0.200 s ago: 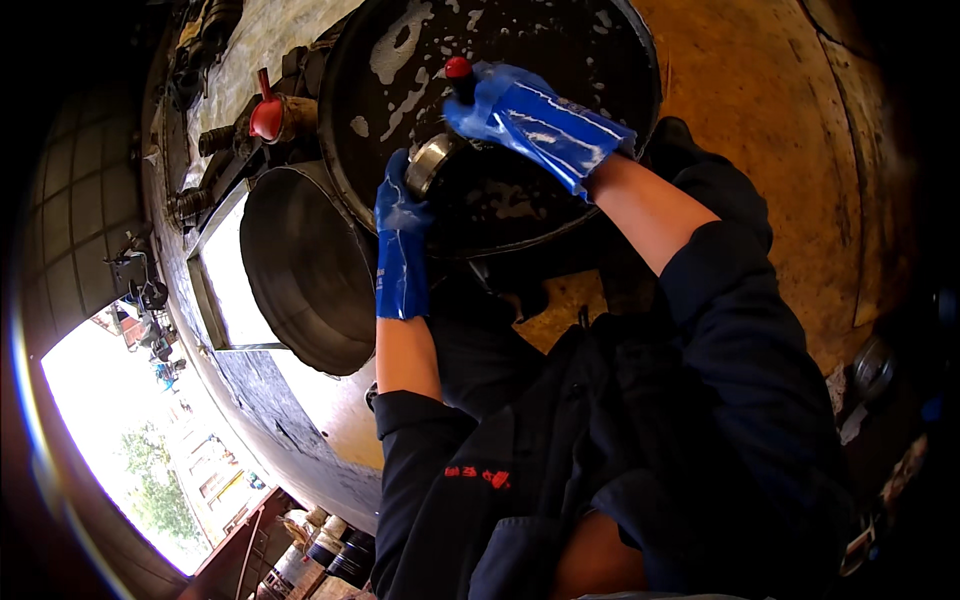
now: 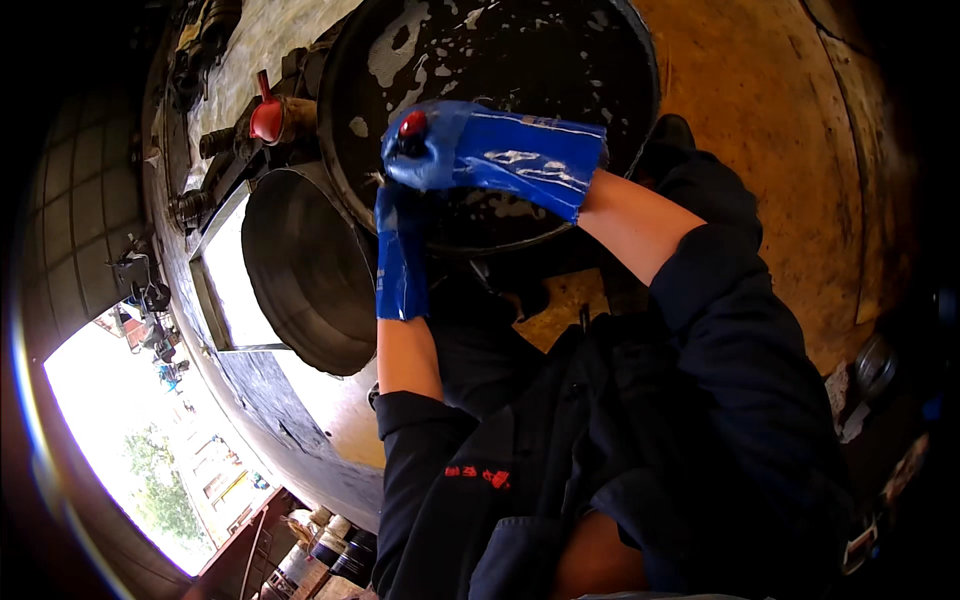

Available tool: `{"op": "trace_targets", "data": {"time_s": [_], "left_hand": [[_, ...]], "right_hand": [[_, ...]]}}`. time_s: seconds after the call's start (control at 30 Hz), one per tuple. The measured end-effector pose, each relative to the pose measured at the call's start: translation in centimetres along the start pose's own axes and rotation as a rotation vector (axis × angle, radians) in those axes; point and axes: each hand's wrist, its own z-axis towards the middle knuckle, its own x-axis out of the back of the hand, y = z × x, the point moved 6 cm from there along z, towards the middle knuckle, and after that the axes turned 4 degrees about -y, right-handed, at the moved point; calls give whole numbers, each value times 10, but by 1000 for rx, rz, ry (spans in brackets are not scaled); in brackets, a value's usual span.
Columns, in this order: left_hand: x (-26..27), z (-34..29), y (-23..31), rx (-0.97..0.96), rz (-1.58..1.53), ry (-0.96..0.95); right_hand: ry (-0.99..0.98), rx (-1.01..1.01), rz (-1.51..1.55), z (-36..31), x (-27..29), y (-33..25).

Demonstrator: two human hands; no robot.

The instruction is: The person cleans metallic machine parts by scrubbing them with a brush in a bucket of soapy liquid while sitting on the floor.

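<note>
My right hand [image 2: 450, 150], in a wet blue rubber glove, is closed around a black handle with a red end [image 2: 411, 125]. The working end of that tool is hidden under the glove. Below and partly behind it is my left hand [image 2: 402, 225], gloved in blue as well. Its fingers are covered now; just before, they gripped a shiny metal ring-shaped part, which is out of sight behind my right glove. Both hands are above the near left side of a large round black basin [image 2: 560, 80] holding dark liquid with patches of foam.
Left of the basin stands a round, dark metal tub [image 2: 300, 265]. A red funnel-shaped cup [image 2: 266, 120] sits beyond it among greasy metal parts. Brown, stained floor [image 2: 760, 200] stretches to the right. Several cans [image 2: 340, 550] stand at the lower left.
My right hand has swung left and slightly down with the handle, over my left hand, covering the metal ring. My left forearm has stayed in place.
</note>
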Motion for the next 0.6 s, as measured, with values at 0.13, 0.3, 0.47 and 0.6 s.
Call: {"op": "trace_targets", "data": {"time_s": [0.13,0.3,0.47,0.6], "left_hand": [[-63,-34,27,-464,1423,-14],[-135,-35,52,-242,1945,184],[-198,-27,36,-55,2238,13],[-158,-28,44,-222,2090,191]], "right_hand": [[-180,-588,-123,-22,35,29],[-1,-628,125,-34,40,65],[62,-731,-445,-26,37,92],[88,-632,-373,-37,51,91]]}}
